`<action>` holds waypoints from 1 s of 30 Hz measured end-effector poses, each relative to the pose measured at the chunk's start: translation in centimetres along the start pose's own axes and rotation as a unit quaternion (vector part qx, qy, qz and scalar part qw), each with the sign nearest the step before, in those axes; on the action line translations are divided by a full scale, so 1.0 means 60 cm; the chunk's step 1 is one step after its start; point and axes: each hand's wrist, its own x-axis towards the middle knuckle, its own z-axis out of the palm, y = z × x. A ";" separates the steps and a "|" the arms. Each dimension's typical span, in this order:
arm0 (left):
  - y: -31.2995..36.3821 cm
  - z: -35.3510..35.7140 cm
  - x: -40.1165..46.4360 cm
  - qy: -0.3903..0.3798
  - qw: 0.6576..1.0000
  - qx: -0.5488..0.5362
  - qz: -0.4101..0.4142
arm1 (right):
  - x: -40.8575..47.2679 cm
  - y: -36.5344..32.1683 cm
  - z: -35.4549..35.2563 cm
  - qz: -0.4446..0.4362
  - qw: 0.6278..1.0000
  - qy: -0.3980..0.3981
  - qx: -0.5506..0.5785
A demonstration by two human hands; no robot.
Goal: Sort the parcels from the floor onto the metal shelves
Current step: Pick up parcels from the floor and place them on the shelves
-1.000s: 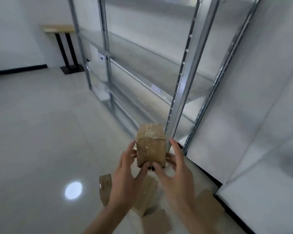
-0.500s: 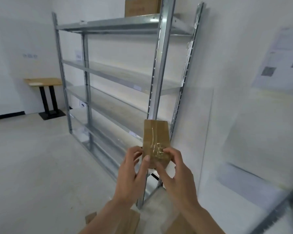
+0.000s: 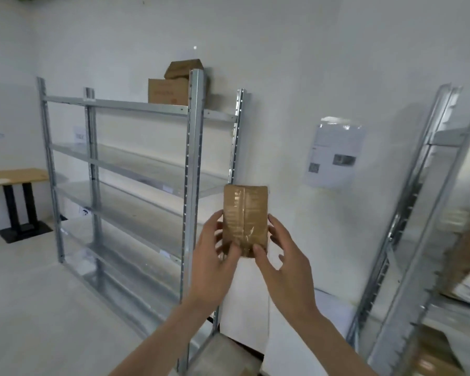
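From the head view I see my left hand (image 3: 212, 263) and right hand (image 3: 284, 267) both grasping a taped brown parcel (image 3: 245, 219) upright between them; the metal shelves (image 3: 193, 185) stand just left beyond my left hand, two boxes (image 3: 168, 89) on top.

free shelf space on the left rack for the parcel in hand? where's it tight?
Parcel is gripped by left hand and right hand. Bare: second shelf and third shelf, between the rack's posts. Crowded: top shelf near the right front post, where cardboard boxes are stacked.
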 end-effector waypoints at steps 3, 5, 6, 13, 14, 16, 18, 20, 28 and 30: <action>0.058 0.042 -0.011 0.000 1.000 0.003 0.009 | -0.004 -0.024 -0.071 -0.021 0.999 0.025 0.004; 0.097 0.068 -0.027 0.009 1.000 -0.014 0.013 | -0.011 -0.038 -0.119 -0.035 0.999 0.036 0.010; 0.118 0.082 -0.037 0.012 0.999 -0.031 0.010 | -0.015 -0.044 -0.143 -0.042 0.998 0.035 0.011; 0.238 0.148 -0.110 -0.004 0.997 -0.073 -0.021 | -0.060 -0.091 -0.289 -0.013 0.998 0.023 0.055; 0.253 0.157 -0.119 -0.009 0.997 -0.072 -0.023 | -0.066 -0.097 -0.308 -0.007 0.997 0.018 0.072; 0.282 0.176 -0.137 -0.011 0.996 -0.083 -0.015 | -0.080 -0.114 -0.345 -0.002 0.995 0.011 0.102; 0.311 0.195 -0.152 0.001 0.997 -0.081 0.008 | -0.095 -0.134 -0.382 -0.013 0.993 0.016 0.118; 0.342 0.212 -0.166 0.020 0.997 -0.070 0.030 | -0.109 -0.152 -0.419 -0.023 0.992 0.040 0.119; 0.452 0.270 -0.210 -0.003 0.991 -0.120 0.064 | -0.163 -0.190 -0.551 -0.024 0.993 0.109 0.048; 0.478 0.281 -0.224 -0.031 0.986 -0.149 0.065 | -0.180 -0.203 -0.584 -0.024 0.993 0.112 0.014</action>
